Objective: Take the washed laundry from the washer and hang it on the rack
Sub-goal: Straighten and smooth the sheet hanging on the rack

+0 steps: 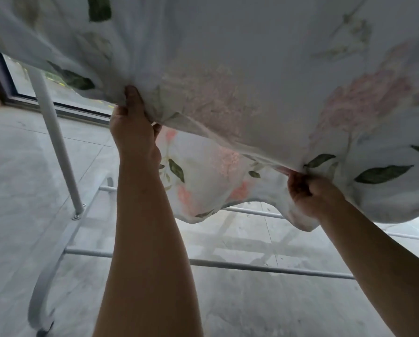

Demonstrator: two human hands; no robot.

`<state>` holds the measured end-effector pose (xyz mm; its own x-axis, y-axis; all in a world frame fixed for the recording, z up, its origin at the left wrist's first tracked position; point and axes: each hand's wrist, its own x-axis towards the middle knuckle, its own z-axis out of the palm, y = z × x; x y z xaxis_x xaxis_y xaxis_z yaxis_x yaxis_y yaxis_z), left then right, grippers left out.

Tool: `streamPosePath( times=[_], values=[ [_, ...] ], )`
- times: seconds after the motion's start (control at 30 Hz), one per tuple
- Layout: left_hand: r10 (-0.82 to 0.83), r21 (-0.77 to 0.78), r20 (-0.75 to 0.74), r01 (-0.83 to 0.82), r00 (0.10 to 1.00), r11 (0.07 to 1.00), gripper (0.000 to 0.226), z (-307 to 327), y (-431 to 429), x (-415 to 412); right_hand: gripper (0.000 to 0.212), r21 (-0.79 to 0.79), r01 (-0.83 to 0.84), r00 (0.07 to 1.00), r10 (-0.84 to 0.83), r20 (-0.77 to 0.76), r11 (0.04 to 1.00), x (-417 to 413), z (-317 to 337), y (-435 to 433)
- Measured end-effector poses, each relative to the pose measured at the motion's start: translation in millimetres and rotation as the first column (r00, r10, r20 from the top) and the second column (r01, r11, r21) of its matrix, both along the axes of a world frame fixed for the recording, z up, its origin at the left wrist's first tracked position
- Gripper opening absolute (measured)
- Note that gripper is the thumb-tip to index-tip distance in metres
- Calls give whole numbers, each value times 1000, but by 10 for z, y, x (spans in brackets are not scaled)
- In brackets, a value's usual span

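Both hands (134, 127) (312, 197) grip a floral sheet (252, 57), apparently bedding.

The sheet (228, 57) is spreading across the whole upper part of the scene, above the floor (21, 166). The left hand (133, 125) is gripping its lower edge left of centre. The right hand (310, 198) is gripping the same edge further right and lower. Between the hands, another layer of the sheet is hanging down behind the front one. The rack (48, 271) is standing on the floor, with its upright post (55, 147) rising at the left and passing under the sheet's left end. The near rail (252, 265) is crossing below both forearms, and the far rail (252, 212) is lying beyond it, under the hanging layer. The window (23, 79) is sitting at the far left, behind the post.
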<state>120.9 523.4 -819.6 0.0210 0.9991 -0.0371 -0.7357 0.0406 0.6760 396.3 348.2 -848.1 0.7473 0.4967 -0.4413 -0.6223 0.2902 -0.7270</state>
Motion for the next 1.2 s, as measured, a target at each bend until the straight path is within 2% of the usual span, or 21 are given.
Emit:
streamPosePath(
  times=[0.17,0.53,0.77,0.9,0.97,1.1,1.2],
  values=[
    [36,-38,-113,-40,993,998,22,-172,62,34,15,-31,-20,1000,20,10,999,83,-18,54],
    [62,-82,-154,-75,986,994,19,-348,101,39,24,-49,-51,998,52,27,997,115,-63,183],
    [78,-100,-96,-88,992,991,25,-452,99,53,24,-29,-70,997,71,24,997,49,-102,163],
    [60,-106,54,-54,997,993,20,-447,64,51,23,-43,-81,997,82,13,996,35,-89,140],
    [67,-118,95,-56,993,991,29,-477,45,82,21,-60,-82,997,82,4,995,39,-72,142],
    [89,-151,92,-75,992,986,37,-534,20,158,22,-71,-77,997,76,-13,995,53,-43,171],
    [95,-181,78,-80,992,980,30,-596,26,180,23,-73,-68,998,67,-17,995,73,-59,187]
  ],
)
